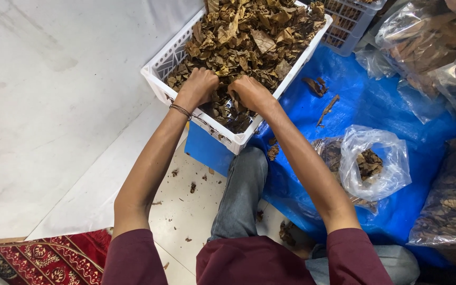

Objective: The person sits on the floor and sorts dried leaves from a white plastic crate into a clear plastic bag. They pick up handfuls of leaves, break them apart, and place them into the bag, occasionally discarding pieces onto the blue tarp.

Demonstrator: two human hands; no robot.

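Note:
A white slatted plastic crate [160,68] stands ahead of me, heaped with dry brown leaves [249,37]. My left hand [199,86] is dug into the leaves at the crate's near corner, fingers curled around a clump. A dark band circles that wrist. Right beside it, my right hand [250,93] is also buried in the leaves, closed on a handful. My fingertips are hidden under the leaves.
A blue tarp [376,105] covers the floor at right, with an open clear plastic bag [373,161] of leaves and several filled bags [452,208] around it. A second crate [352,24] sits behind. White floor lies at left; a red patterned rug [43,258] is at bottom left.

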